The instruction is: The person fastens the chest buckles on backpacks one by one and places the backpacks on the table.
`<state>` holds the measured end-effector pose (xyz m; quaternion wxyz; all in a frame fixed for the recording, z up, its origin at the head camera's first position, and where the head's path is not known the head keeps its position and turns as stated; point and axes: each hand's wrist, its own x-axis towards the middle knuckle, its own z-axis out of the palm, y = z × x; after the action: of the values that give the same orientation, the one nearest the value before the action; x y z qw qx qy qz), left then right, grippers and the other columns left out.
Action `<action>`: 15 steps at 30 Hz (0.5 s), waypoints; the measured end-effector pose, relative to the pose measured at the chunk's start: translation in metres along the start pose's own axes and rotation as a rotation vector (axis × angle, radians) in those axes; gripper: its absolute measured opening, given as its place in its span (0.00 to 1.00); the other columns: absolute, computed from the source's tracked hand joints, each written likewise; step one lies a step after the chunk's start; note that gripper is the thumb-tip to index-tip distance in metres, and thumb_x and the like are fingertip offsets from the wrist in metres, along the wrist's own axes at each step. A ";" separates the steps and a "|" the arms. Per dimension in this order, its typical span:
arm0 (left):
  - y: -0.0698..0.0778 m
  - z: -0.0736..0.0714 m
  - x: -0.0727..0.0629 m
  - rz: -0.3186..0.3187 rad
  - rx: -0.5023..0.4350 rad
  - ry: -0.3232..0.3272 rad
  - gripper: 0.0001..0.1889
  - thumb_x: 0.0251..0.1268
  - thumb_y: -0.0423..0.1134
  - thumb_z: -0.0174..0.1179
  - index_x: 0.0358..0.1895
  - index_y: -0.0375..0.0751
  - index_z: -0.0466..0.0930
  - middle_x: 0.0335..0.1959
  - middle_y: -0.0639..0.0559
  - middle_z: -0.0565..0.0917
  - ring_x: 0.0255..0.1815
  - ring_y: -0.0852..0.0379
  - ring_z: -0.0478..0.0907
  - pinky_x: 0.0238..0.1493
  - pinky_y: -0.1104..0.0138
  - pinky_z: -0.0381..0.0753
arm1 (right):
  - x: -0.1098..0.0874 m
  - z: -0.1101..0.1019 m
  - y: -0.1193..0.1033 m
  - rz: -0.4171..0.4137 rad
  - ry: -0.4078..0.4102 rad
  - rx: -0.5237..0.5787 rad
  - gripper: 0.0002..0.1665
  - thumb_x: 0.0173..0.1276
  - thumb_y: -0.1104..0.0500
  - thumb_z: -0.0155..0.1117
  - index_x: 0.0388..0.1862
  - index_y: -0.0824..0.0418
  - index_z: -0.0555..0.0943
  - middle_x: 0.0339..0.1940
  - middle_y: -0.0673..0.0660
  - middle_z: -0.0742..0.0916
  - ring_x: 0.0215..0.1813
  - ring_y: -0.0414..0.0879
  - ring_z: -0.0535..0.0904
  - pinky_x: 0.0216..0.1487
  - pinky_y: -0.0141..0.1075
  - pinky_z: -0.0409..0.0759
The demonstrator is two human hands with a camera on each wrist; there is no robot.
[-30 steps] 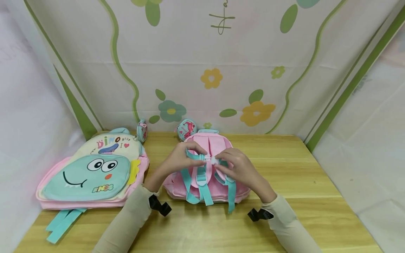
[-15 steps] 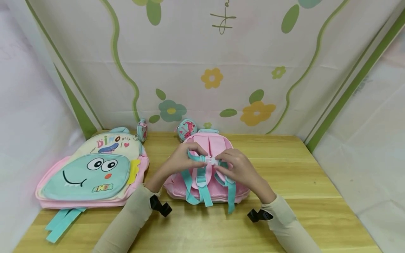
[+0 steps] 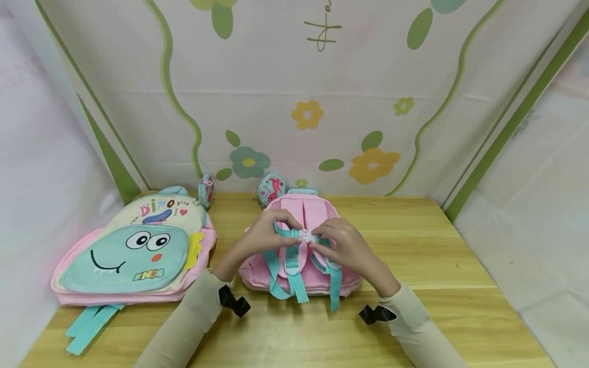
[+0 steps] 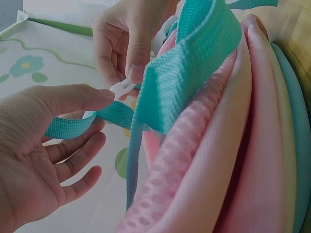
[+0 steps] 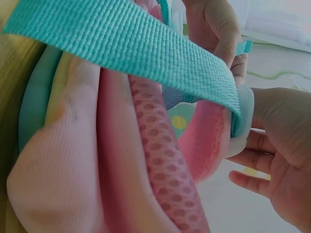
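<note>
A small pink backpack (image 3: 317, 208) lies on the table with its straps facing up. Over its middle, a white plastic buckle (image 3: 307, 235) joins two turquoise webbing ends. My left hand (image 3: 264, 234) pinches the buckle's left part between thumb and fingers, a turquoise strap (image 4: 73, 127) looping through that hand. From the other side my right hand (image 3: 347, 243) pinches the right part, partly covering it. Loose turquoise strap ends (image 3: 335, 290) hang toward the front. In the right wrist view, a padded pink shoulder strap (image 5: 206, 141) ends at a pale plastic adjuster (image 5: 246, 109) beside my right hand.
A larger dinosaur backpack (image 3: 124, 255) lies at the left, its straps reaching toward the front. Small round pouches sit by the bags: one pouch (image 3: 271, 189) behind the pink bag, another pouch (image 3: 206, 190) by the larger one. A printed cloth (image 3: 276, 66) stands behind the table.
The buckle's two halves have come closer together between my fingertips, with the gap between them narrowing. Both hands otherwise stay nearly in place; the bags have not moved.
</note>
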<state>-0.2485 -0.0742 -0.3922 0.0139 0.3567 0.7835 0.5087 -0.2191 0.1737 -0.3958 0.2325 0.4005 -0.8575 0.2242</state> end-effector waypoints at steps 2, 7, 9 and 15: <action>0.000 0.000 0.000 -0.004 0.005 -0.006 0.10 0.56 0.32 0.76 0.41 0.40 0.88 0.37 0.52 0.89 0.47 0.53 0.81 0.58 0.40 0.79 | 0.000 0.000 -0.001 0.005 0.000 -0.004 0.16 0.55 0.57 0.82 0.40 0.61 0.89 0.37 0.53 0.91 0.42 0.47 0.85 0.49 0.43 0.84; 0.000 0.000 0.001 0.010 0.012 -0.022 0.10 0.55 0.31 0.76 0.41 0.39 0.89 0.37 0.51 0.89 0.45 0.55 0.82 0.54 0.46 0.82 | 0.000 0.000 -0.001 0.013 0.009 -0.007 0.15 0.56 0.58 0.82 0.40 0.61 0.90 0.37 0.53 0.91 0.43 0.48 0.85 0.50 0.44 0.85; -0.001 0.001 0.002 0.017 0.013 -0.028 0.10 0.55 0.31 0.76 0.41 0.38 0.89 0.37 0.50 0.89 0.44 0.55 0.82 0.52 0.50 0.82 | 0.000 0.000 0.000 0.008 0.015 -0.007 0.14 0.56 0.58 0.82 0.40 0.61 0.90 0.37 0.53 0.90 0.44 0.48 0.85 0.51 0.45 0.84; 0.000 0.002 0.001 0.014 0.005 -0.033 0.10 0.55 0.30 0.75 0.41 0.38 0.89 0.37 0.50 0.89 0.44 0.56 0.82 0.52 0.52 0.82 | 0.000 -0.002 0.000 -0.002 0.021 0.009 0.14 0.56 0.59 0.82 0.40 0.61 0.90 0.37 0.53 0.91 0.43 0.48 0.85 0.50 0.44 0.85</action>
<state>-0.2487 -0.0719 -0.3926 0.0225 0.3707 0.7818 0.5009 -0.2190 0.1750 -0.3946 0.2396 0.4001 -0.8536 0.2321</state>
